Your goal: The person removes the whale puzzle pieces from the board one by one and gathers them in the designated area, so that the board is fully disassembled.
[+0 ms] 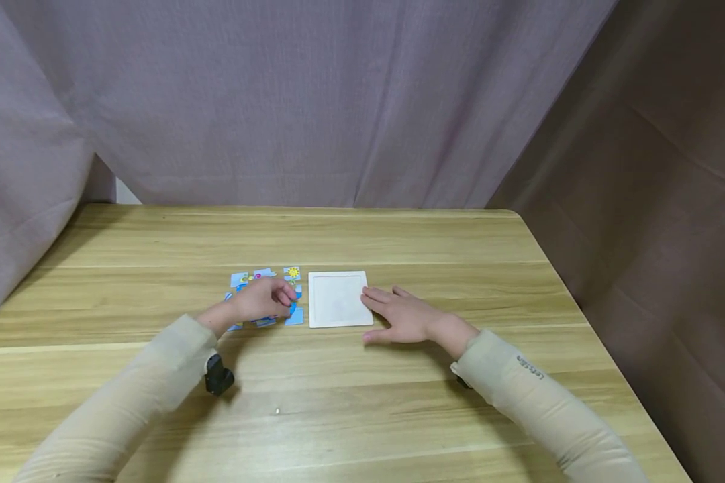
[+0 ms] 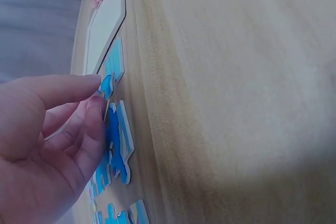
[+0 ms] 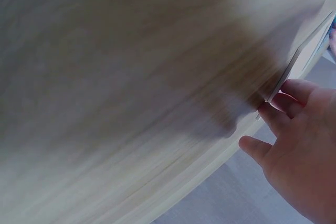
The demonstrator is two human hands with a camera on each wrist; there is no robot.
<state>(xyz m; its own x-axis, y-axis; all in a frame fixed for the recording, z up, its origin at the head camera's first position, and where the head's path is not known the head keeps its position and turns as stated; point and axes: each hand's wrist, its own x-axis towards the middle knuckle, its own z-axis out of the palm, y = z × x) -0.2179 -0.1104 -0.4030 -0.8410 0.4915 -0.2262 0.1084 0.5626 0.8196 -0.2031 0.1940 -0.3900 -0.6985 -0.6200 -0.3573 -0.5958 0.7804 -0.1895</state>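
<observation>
Puzzle pieces (image 1: 294,316) printed in blue lie in loose rows on the table, left of a white square puzzle board (image 1: 340,300). My left hand (image 1: 260,299) is over their right side, fingers bent and thumb close to the index fingertip. In the left wrist view, the thumb tip is right at the dark blue part of one piece (image 2: 114,66); I cannot tell whether a piece is pinched. The hand hides several pieces in the head view. My right hand (image 1: 403,316) is spread out, its fingertips at the board's right edge.
A piece with a yellow sun (image 1: 293,272) lies at the back right of the group. The wooden table (image 1: 362,402) runs back to a grey curtain (image 1: 278,100), with a brown curtain (image 1: 658,201) at the right. A tiny pale speck (image 1: 277,410) lies near the front.
</observation>
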